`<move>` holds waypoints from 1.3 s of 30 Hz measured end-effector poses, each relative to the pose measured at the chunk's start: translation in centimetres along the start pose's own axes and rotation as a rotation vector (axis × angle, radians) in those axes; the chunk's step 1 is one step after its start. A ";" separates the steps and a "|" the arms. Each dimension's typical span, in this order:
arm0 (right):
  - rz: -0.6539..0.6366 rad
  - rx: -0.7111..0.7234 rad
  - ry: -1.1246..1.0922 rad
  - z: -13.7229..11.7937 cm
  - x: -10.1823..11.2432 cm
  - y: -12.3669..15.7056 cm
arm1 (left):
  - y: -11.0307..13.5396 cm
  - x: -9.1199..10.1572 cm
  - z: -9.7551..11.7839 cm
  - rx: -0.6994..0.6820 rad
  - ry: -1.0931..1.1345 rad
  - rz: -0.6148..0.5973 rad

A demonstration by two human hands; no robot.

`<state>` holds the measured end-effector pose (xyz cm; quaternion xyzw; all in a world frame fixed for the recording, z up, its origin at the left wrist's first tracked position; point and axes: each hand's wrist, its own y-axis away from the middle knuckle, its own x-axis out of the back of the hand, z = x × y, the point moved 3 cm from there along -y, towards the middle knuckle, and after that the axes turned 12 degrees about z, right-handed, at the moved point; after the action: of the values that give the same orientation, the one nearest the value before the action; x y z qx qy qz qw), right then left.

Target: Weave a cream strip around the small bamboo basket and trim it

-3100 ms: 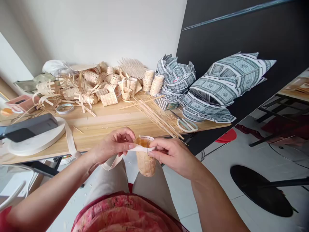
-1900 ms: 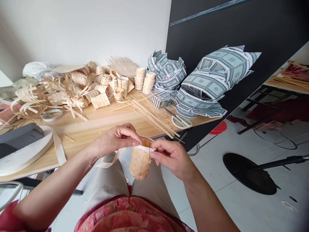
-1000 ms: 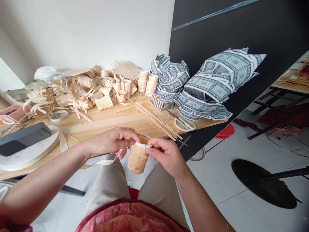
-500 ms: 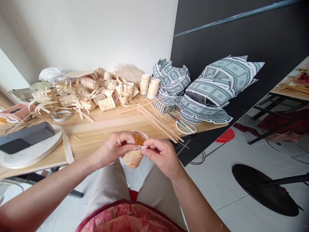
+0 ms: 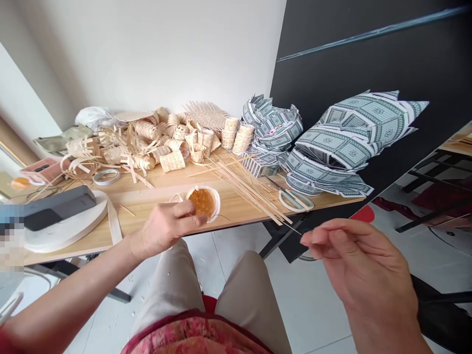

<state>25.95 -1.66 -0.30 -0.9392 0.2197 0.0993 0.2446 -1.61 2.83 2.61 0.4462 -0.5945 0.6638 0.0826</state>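
Note:
My left hand (image 5: 165, 227) is closed on a small woven basket (image 5: 205, 200), held at the table's front edge. The basket's open mouth faces me, showing an orange-brown inside and a white band around the rim. A thin dark thread trails from that rim. Out to the right, well apart from the basket, my right hand (image 5: 365, 268) pinches a thin needle (image 5: 294, 229) between thumb and fingers. The needle points left, and how the thread runs to it is hard to see.
Behind lie woven baskets (image 5: 172, 161) and loose strips (image 5: 247, 189) on the wooden table (image 5: 143, 184). Scissors (image 5: 296, 200) rest near the right edge by card-built bowls (image 5: 339, 142). A grey device (image 5: 61, 207) sits on a white tape roll (image 5: 84, 230) at left; white tape (image 5: 106, 177) lies behind.
My right hand has swung from the basket's rim far out to the right, with the needle. My left hand has tilted the basket, so more of its inside faces me.

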 end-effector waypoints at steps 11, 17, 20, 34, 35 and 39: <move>-0.153 0.640 0.543 -5.0 -3.7 -0.3 | 0.4 1.0 0.7 -0.149 -0.141 0.013; -0.626 1.120 0.722 -5.8 -8.7 0.3 | 0.5 1.4 1.7 -0.245 -0.199 0.086; -0.695 1.188 0.765 -5.2 -10.5 0.3 | 0.4 1.4 2.0 -0.239 -0.183 0.110; -0.946 1.151 0.703 -3.1 -12.2 0.8 | 0.6 0.9 1.9 -0.170 -0.067 0.072; -0.954 1.143 0.703 -3.0 -12.2 0.8 | 0.6 0.8 1.9 -0.166 -0.060 0.068; -0.965 1.132 0.720 -2.5 -12.1 0.7 | 0.6 0.7 2.0 -0.169 -0.069 0.069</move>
<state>15.15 0.91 5.14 -0.6394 -0.1260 -0.4493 0.6111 -1.43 0.65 2.42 0.4396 -0.6658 0.5980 0.0765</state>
